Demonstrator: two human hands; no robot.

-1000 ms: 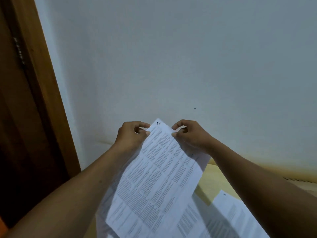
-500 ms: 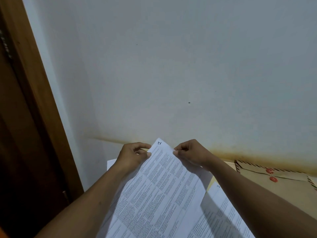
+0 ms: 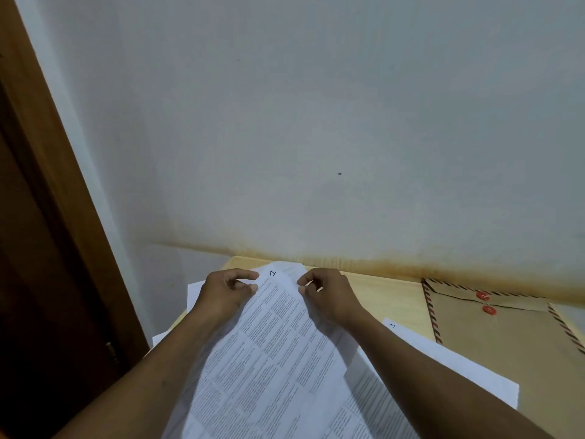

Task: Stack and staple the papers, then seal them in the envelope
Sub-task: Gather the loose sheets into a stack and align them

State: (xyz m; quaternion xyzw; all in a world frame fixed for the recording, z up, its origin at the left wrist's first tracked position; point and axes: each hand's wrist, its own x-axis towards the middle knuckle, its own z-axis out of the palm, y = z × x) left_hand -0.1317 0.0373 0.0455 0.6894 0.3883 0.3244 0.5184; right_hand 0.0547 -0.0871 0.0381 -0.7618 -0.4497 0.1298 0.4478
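I see the left hand (image 3: 224, 293) and right hand (image 3: 329, 296) each pinching the far edge of a densely printed white sheet (image 3: 278, 343), pen-marked "2".

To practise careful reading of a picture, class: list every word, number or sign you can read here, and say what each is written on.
"2": handwritten, lying sideways, at the top corner of the held sheet, which the left hand and right hand pinch.
"3": handwritten, at the corner of the second sheet.
Printed columns on both sheets: too small to read.
Envelope: no writing shows.
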